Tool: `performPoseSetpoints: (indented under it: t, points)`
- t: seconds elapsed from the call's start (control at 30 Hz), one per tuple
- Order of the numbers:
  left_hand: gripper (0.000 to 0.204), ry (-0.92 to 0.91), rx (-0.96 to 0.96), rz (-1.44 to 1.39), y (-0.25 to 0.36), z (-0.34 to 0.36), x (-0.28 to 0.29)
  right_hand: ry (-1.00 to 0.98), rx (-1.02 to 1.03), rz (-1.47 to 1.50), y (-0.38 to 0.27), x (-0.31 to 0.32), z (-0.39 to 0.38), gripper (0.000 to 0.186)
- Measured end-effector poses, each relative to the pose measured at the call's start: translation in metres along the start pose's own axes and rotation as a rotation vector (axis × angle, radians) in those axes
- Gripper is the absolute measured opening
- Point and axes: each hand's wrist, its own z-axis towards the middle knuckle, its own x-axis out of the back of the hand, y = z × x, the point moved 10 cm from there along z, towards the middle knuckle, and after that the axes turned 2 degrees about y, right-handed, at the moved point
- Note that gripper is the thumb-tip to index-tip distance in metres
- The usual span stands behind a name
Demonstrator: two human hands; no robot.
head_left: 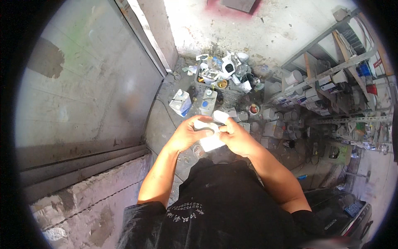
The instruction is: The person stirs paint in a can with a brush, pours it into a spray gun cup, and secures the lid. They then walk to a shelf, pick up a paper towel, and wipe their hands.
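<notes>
Both of my hands meet in front of my chest around a bright white thing [212, 142], sheet-like and partly washed out by sunlight. I cannot make out its exact kind. My left hand [186, 135] is closed on its left side, with the thumb laid across it under a curved white upper edge. From the right, my right hand [238, 139] pinches it, thumb and fingers bent inward. A rounded white end stands up beside the right fingertips; whether it belongs to the same thing I cannot tell. The fingers hide part of it.
Beyond my hands, a white jug [180, 102] and a pale canister [208, 102] stand on the floor. Behind them is a crate [215, 93] heaped with rubbish. Shelving [319, 88] with tins lines the right; a large metal panel [95, 83] rises on the left.
</notes>
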Motion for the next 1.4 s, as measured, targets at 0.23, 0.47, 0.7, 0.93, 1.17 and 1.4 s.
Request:
performPoseSetpoints:
  t: [0.23,0.47,0.7,0.93,1.17,1.4]
  points:
    - [0.014,-0.033,0.068,0.049,-0.006,-0.001,-0.001,-0.048,0.020,-0.031,-0.003,-0.001,-0.006,0.065]
    - [0.014,-0.116,0.048,0.287,0.005,-0.007,-0.002,-0.056,-0.027,0.122,-0.005,0.000,-0.011,0.067]
    - [0.056,-0.122,0.041,0.052,-0.005,-0.007,0.008,-0.019,-0.043,0.096,0.008,0.013,-0.009,0.067]
    - [0.127,-0.439,-0.126,-0.734,0.016,-0.025,0.010,0.081,-0.016,-0.136,0.045,0.061,0.004,0.066]
    - [0.122,-0.522,-0.222,-0.878,0.022,-0.043,0.017,0.159,-0.377,-0.374,0.121,0.124,0.031,0.060]
    - [0.020,0.290,0.034,-0.635,-0.061,-0.046,0.088,0.719,-0.006,-0.104,0.033,0.237,0.106,0.068]
